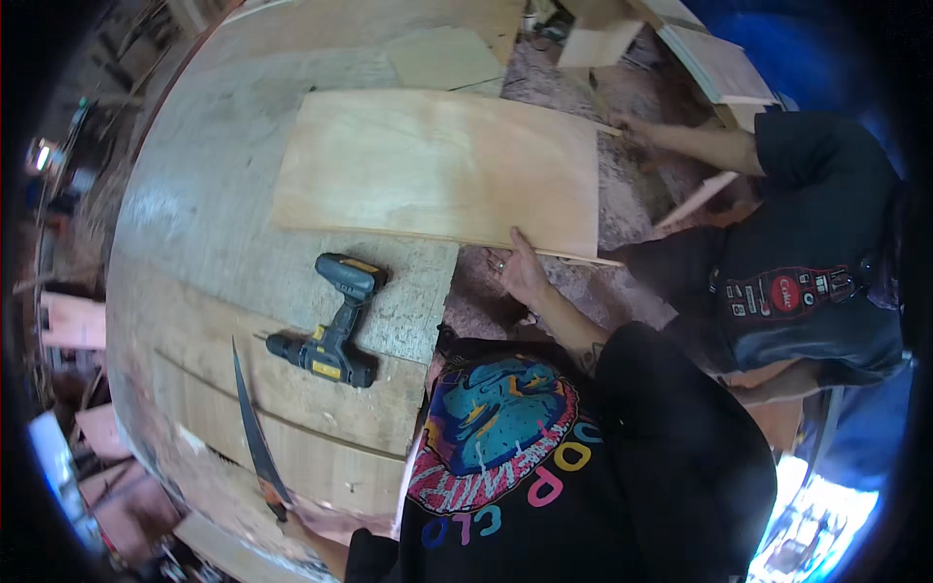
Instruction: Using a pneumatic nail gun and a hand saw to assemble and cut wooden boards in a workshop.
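A light plywood panel (437,170) lies on the round wooden worktop (194,223), with its right part hanging past the worktop's edge. My right hand (525,272) grips the panel's near edge close to its right corner. My left hand (296,520), low at the worktop's front edge and mostly hidden, holds the handle of a handsaw (251,418) whose blade lies flat on the worktop. A cordless drill (332,325), black and yellow, lies between the saw and the panel.
Another person in a dark shirt (816,262) stands at the right, one hand (627,126) on the panel's far right corner. Plywood offcuts (442,56) and boards (714,58) lie at the back. Sawdust covers the floor (632,204) beneath the panel.
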Demonstrator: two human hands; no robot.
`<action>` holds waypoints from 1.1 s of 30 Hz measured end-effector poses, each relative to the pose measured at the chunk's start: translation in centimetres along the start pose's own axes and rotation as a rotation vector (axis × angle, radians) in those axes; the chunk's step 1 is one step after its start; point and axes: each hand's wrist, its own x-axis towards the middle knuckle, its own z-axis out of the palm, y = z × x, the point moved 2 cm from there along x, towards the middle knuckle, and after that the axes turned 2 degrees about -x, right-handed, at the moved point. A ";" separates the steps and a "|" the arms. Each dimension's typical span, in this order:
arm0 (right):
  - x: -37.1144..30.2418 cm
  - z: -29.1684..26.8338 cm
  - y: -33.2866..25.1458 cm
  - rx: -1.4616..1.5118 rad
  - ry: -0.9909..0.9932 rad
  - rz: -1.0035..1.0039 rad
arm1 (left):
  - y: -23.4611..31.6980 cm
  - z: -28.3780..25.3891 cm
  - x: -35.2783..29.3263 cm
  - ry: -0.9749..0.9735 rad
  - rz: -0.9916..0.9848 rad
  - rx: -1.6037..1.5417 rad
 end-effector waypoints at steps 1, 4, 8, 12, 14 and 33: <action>0.0 0.5 0.6 0.024 0.055 -0.041 | -3.5 -3.3 2.9 0.007 0.009 -0.018; -0.1 -0.6 1.8 0.008 0.116 -0.117 | 9.3 -0.8 -4.3 -0.016 0.021 -0.088; -1.9 -0.6 2.8 -0.050 0.084 -0.163 | 25.6 -2.5 -14.2 0.023 -0.017 -0.163; -3.4 -2.7 2.0 -0.053 0.143 -0.186 | 16.2 -9.5 -12.2 0.088 -0.106 -0.239; -2.4 -3.5 0.6 -0.043 0.175 -0.189 | 10.0 -13.5 -11.9 0.119 -0.132 -0.270; 8.7 -3.5 -14.7 -0.354 -0.033 0.111 | 44.5 -7.5 -28.0 -0.170 0.266 -1.128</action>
